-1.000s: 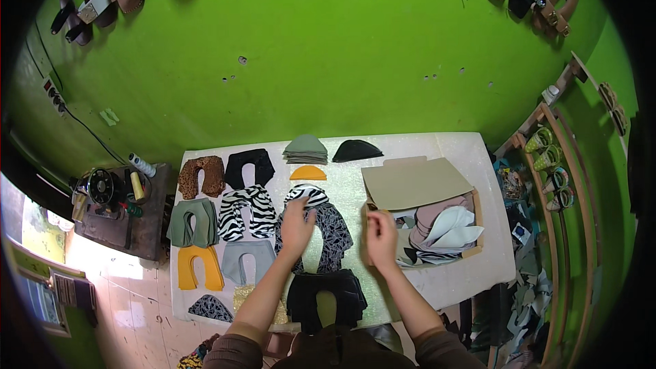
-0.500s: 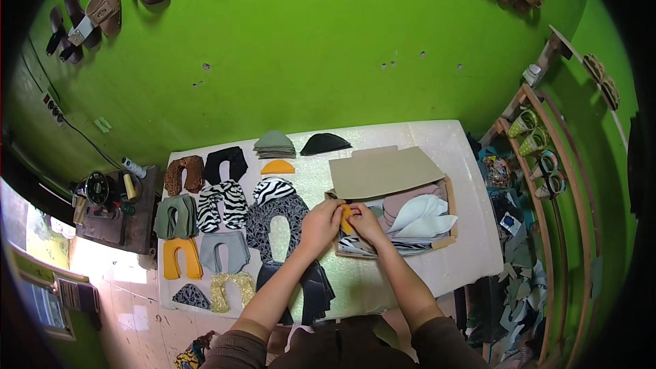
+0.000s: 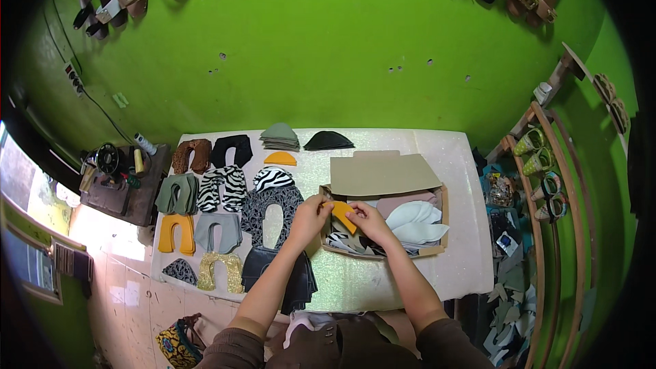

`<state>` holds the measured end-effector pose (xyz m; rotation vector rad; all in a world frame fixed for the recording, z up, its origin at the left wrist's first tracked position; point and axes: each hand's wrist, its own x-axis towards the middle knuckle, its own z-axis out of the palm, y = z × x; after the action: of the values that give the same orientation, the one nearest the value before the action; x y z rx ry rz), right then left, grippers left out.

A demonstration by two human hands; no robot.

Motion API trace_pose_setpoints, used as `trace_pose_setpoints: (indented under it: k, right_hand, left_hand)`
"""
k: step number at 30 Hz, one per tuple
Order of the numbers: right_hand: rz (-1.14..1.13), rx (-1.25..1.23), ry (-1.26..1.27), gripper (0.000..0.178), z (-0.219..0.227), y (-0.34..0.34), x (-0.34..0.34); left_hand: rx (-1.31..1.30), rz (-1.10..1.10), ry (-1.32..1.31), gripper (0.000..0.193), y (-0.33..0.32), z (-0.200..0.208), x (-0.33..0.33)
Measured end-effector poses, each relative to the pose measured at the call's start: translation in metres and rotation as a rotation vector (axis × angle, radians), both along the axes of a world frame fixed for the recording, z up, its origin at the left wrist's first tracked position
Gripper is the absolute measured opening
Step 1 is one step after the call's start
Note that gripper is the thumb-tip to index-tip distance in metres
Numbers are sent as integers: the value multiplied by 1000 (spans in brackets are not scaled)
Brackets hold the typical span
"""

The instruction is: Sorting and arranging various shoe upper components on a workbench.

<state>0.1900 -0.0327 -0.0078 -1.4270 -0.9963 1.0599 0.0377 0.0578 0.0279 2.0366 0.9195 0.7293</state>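
Between my two hands, above the left part of an open cardboard box [image 3: 444, 222], is a yellow half-round cut piece [image 3: 344, 216]. My left hand [image 3: 313, 216] pinches its left edge, and my right hand [image 3: 369, 221] grips its right side. Inside the box lie white cut pieces [image 3: 415, 224], dusty pink ones [image 3: 403, 201] and zebra-striped ones [image 3: 350, 242]. Left of the box sits a stack of black-and-grey patterned pieces [image 3: 251, 215]. Beyond my left hand lie a small yellow half-round stack [image 3: 281, 158] and a zebra half-round stack [image 3: 273, 178].
U-shaped stacks, such as yellow [image 3: 177, 234], grey [image 3: 217, 231] and glittery gold [image 3: 220, 272], cover the table's left side. Green [image 3: 280, 137] and black [image 3: 329, 140] half-rounds lie at the back. A sewing machine [image 3: 109, 160] stands left; a wooden shoe rack [image 3: 540, 184] stands right.
The yellow piece is now turned up and shows more of its face between my hands. My left hand has shifted slightly left. The whole view has tilted a little.
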Motion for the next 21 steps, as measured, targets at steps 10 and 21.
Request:
trace_pose_setpoints:
  k: [10,21]
  right_hand:
    - [28,17,-11,17,6,36,-22]
    - [-99,82,-540,16,36,166,-58]
  left_hand:
    - [-150,108,-98,18,37,-5,-46]
    - [-18,149,-4,16,162,3,-87]
